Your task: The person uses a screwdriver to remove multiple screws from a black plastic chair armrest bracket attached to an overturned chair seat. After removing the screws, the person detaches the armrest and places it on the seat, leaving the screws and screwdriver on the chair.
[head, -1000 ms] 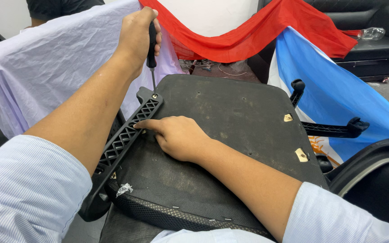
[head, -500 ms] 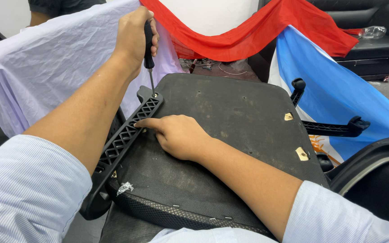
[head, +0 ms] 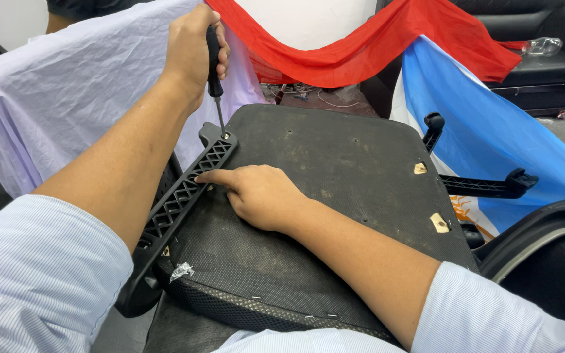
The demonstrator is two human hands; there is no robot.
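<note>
At eleven o'clock on the upturned black seat base (head: 335,170), my left hand (head: 194,49) grips the black-handled screwdriver (head: 215,72); my right hand (head: 259,196), fingers loosely curled, pins the black latticed plastic bracket (head: 184,193); tilting could slip the tip

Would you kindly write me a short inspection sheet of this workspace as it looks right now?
Surface: upturned chair seat, dark and scuffed, with staples along the near edge.
Job's things: black lattice bracket on the seat's left edge; screwdriver tip at the bracket's far end.
Clutter: crumpled foil scrap near the bracket; plastic bottle far right.
Hands: left hand grips the screwdriver; right hand presses on the bracket.
Cables: loose wires beyond the seat.
Surroundings: lilac sheet, red cloth, blue cloth, a second bracket on the right.
</note>
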